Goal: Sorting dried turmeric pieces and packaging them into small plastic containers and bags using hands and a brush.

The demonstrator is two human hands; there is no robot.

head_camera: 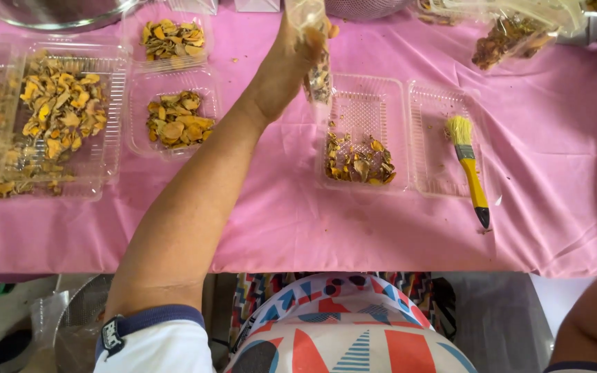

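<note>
Landmark: the clear hinged plastic clamshell tray at centre of the pink-clothed tabletop; all places are read from it.
Left hand: your left hand is raised just above the tray's far-left corner, clenched around a clear plastic bag of dried yellow-brown slices.
Bag axis: it hangs near upright, mouth end up out of frame, low end over the tray's far edge.
Tray fill: a loose heap of dried slices lies at its near end, directly toward you from the bag.
Right hand: out of view, only the elbow shows low right, so the left is nearer.
Brush: a yellow-handled paintbrush lies on the tray's open right half, handle toward you.
</note>
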